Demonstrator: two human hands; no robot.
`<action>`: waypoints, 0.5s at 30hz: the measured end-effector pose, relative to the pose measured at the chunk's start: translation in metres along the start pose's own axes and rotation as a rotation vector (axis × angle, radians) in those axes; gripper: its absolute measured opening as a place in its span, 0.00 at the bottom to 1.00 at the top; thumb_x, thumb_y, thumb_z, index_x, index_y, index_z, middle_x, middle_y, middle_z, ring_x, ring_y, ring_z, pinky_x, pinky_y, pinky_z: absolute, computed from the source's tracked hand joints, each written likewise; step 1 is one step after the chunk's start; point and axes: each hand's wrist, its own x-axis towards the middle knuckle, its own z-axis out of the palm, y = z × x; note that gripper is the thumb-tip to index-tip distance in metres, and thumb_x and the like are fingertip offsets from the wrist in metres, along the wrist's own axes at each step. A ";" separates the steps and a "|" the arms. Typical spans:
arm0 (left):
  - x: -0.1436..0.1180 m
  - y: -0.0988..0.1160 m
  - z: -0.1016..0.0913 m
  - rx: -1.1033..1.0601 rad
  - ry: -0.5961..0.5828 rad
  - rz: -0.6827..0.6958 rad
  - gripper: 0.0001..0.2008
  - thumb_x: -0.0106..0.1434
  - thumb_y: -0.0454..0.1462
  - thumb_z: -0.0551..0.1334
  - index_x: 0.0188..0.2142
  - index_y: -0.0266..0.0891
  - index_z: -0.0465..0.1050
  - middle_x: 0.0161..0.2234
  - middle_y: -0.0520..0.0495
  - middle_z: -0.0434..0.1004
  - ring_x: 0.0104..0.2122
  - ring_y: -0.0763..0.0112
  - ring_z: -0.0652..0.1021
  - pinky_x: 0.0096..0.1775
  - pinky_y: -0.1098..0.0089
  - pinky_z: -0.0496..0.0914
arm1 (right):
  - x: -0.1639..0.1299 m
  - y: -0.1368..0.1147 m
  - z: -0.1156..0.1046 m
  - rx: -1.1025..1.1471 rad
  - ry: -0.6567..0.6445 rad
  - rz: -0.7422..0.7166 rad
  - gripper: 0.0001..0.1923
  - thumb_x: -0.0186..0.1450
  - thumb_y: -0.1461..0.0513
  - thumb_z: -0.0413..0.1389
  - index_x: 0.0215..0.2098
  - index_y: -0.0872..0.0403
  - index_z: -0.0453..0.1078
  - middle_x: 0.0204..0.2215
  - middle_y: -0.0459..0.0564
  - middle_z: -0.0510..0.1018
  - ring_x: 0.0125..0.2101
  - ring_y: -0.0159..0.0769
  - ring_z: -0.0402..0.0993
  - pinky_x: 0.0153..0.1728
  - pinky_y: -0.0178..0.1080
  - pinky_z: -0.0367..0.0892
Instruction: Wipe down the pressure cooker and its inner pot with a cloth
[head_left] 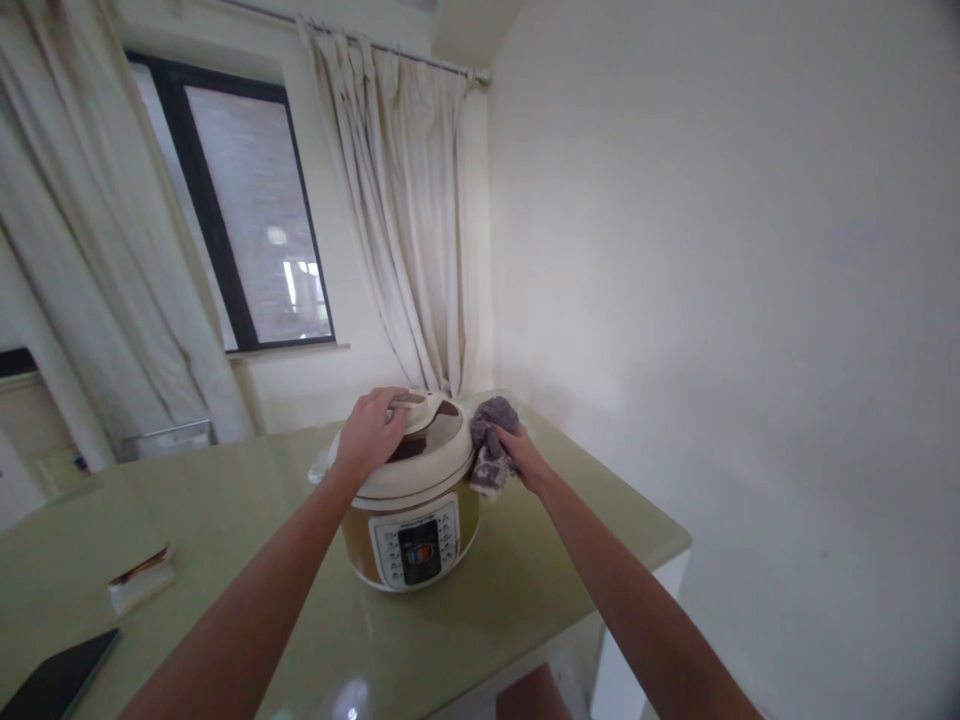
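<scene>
- A pale green glossy table (225, 520) is seen filling the lower left of the view, set in a room corner against a plain white wall (712, 300).
- A dark-framed window (247, 220) is noted behind the table, flanked by cream curtains (405, 210) hung from a rod.
- A pressure cooker (416, 500) is found standing upright on the table, toward its far right part, near the corner of the room. Its body is yellow-gold, its lid (427, 455) cream with a dark brown centre, and a control panel (418, 545) with buttons and a small display is turned toward the camera.
- The left hand (371, 430) is laid on top of the lid, fingers curled over the lid handle (420, 403); the hand is closed on it.
- The right hand (525, 455) is held at the right side of the lid, fingers clamped on a crumpled grey cloth (491, 445), which is pressed against the lid's edge.
- A dark flat object (56, 680) is recorded at the table's near left corner; whether it is a tablet or a folder cannot be told.
- A small pale packet (142, 580) with a dark edge is seen lying on the table, left of the cooker and well apart from it.
</scene>
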 end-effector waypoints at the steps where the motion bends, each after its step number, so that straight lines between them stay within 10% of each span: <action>1: 0.000 0.000 0.000 0.001 -0.003 -0.001 0.20 0.67 0.36 0.54 0.54 0.40 0.78 0.53 0.41 0.81 0.53 0.53 0.78 0.60 0.53 0.70 | 0.002 0.001 0.002 0.015 0.034 -0.017 0.35 0.53 0.46 0.69 0.55 0.51 0.74 0.53 0.53 0.84 0.52 0.50 0.81 0.56 0.53 0.75; 15: 0.001 0.002 0.000 -0.004 -0.002 -0.009 0.20 0.66 0.35 0.55 0.54 0.42 0.78 0.53 0.42 0.81 0.53 0.54 0.78 0.61 0.54 0.70 | 0.008 -0.030 0.003 -0.229 -0.011 0.000 0.30 0.52 0.57 0.67 0.53 0.50 0.75 0.47 0.50 0.85 0.46 0.47 0.84 0.50 0.51 0.80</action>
